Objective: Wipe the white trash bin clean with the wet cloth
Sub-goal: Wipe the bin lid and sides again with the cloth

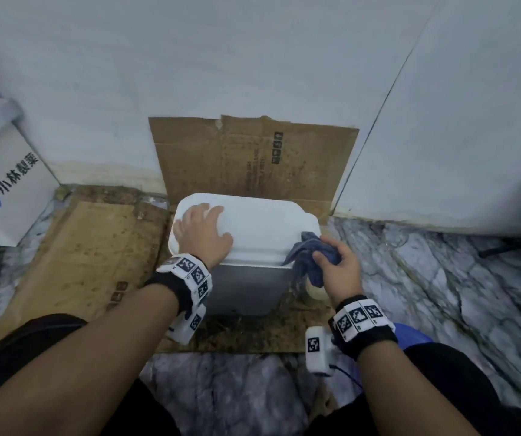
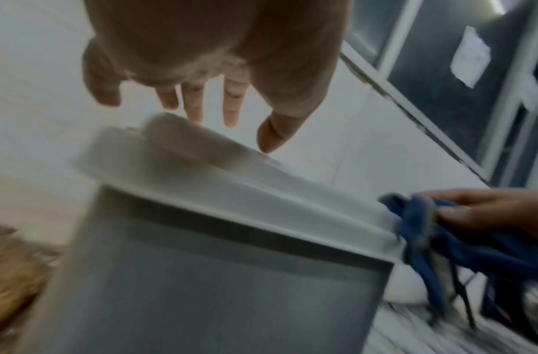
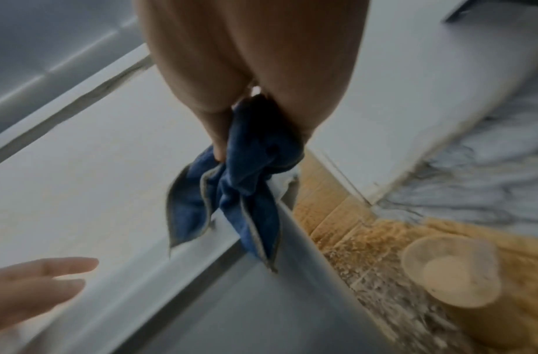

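The white trash bin (image 1: pixel 262 228) stands on stained cardboard against the wall, its lid closed. My left hand (image 1: pixel 204 232) lies over the left part of the lid with fingers spread and straight (image 2: pixel 198 105). My right hand (image 1: pixel 336 262) grips a bunched blue cloth (image 1: pixel 311 258) at the lid's near right corner. In the right wrist view the cloth (image 3: pixel 240 191) hangs from my fingers over the lid's edge and touches it. The left wrist view shows the cloth (image 2: pixel 428 230) against that corner of the bin (image 2: pixel 231 275).
Flattened cardboard (image 1: pixel 252 155) leans on the wall behind the bin and more covers the floor (image 1: pixel 89 247) to the left. A white box with blue print (image 1: pixel 7 190) stands at far left. A small round bowl (image 3: pixel 452 270) sits on the floor right of the bin. Marble floor (image 1: pixel 441 278) lies to the right.
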### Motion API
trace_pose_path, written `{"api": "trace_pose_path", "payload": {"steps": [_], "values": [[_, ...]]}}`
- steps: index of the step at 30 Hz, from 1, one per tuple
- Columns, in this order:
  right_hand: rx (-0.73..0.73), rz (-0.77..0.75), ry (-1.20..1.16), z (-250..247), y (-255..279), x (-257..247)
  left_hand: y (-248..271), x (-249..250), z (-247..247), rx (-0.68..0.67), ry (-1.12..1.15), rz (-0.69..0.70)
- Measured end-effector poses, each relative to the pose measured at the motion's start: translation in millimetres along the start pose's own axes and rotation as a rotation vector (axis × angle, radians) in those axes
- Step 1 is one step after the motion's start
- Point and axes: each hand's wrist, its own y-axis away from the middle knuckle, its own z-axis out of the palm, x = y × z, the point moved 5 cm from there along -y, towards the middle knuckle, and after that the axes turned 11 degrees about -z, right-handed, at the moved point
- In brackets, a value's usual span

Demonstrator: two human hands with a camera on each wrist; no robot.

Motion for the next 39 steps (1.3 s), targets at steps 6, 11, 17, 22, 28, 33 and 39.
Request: {"api": "trace_pose_path", "payload": {"steps": [6, 11, 17, 22, 28, 33, 39], "values": [[0.023, 0.269, -0.295, -4.3, -8.1, 34.1, 32.5, 72.6, 53.1, -0.273, -0.126, 0.343], [-0.036, 0.341, -0.436, 10.4, -9.0, 40.1, 27.4, 67.7, 54.5, -0.229, -0.198, 0.338], [-0.135, 0.244, -0.522, 38.9, -6.7, 8.0, 4.6, 62.2, 20.6, -0.089, -0.015, 0.271], [-0.252, 0.137, -0.531, 82.6, -3.2, -30.5, -3.6, 56.8, -4.9, -0.084, 0.161, 0.391], [-0.445, 0.039, -0.447, 140.6, 9.5, -58.8, -15.2, 12.7, -40.1, -0.035, 0.115, 0.262], [-0.627, 0.071, -0.345, 162.2, 19.6, -59.6, -26.0, -28.5, -61.3, 0.004, 0.14, 0.228], [-0.323, 0.367, -0.607, 163.6, 6.8, -37.0, -28.3, -61.2, -81.3, 0.101, 0.276, 0.225]]}}
